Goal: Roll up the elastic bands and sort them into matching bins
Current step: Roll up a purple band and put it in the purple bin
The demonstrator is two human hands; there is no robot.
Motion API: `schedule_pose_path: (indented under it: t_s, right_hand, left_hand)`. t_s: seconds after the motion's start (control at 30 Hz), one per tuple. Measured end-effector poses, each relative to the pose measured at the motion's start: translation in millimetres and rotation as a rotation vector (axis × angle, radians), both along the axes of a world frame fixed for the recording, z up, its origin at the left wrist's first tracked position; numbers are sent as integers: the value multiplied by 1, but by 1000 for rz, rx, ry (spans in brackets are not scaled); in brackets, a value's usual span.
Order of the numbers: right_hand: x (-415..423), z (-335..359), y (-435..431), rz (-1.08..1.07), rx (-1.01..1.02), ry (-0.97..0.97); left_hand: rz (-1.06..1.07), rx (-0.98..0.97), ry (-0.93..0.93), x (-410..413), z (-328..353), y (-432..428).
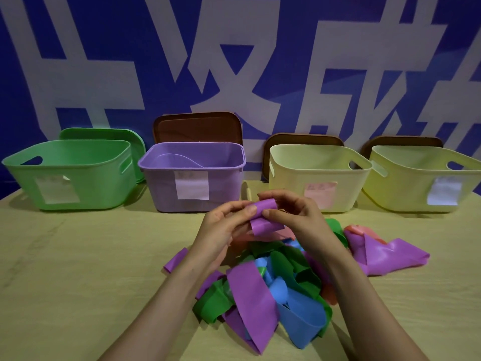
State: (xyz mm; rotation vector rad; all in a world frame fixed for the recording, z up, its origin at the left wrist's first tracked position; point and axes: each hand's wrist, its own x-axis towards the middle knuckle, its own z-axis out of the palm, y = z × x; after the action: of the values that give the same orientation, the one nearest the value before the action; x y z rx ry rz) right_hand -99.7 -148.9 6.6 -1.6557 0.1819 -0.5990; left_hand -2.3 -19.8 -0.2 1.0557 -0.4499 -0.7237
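Observation:
My left hand (223,225) and my right hand (291,217) both pinch the end of a purple elastic band (264,217), which is curled over into a small roll above the table. Its tail hangs down toward a tangled pile of bands (273,282) in purple, green, blue and pink. Along the back stand a green bin (70,175), a purple bin (161,178), a cream bin (291,178) and a yellow-green bin (406,183), each with a paper label.
Lids lean on the blue wall behind the bins: a green lid (104,134) and three brown lids (197,127). A crumpled purple band (387,254) lies right of the pile. The wooden table (78,256) stretches out to the left.

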Motion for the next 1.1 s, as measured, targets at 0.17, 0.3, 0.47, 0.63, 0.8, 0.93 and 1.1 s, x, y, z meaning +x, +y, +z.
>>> schedule_pose_path:
  t_s: [0.17,0.3,0.47,0.63,0.8,0.93,1.1]
  right_hand:
    - [6,1,9,-82,126,-84]
    - [9,-1,16,-166,68,-131]
    - [9,-1,18,-163,-10,-160]
    - [8,-2,16,-150,-79,-151]
    - [7,-3,20,-109,-135,-170]
    - [8,-2,23,-141,-111,-182]
    - [10,-5,22,-122,-130,-175]
  left_hand:
    - [14,-122,21,3,-2,0]
    - [13,-152,-7,5,-4,0]
    - [43,-132,-146,6,-7,1]
    - [102,-70,-304,9,-12,2]
    - [161,42,-564,11,-11,6]
    - [217,59,-577,11,-12,5]
    - [332,88,-622,14,-16,2]
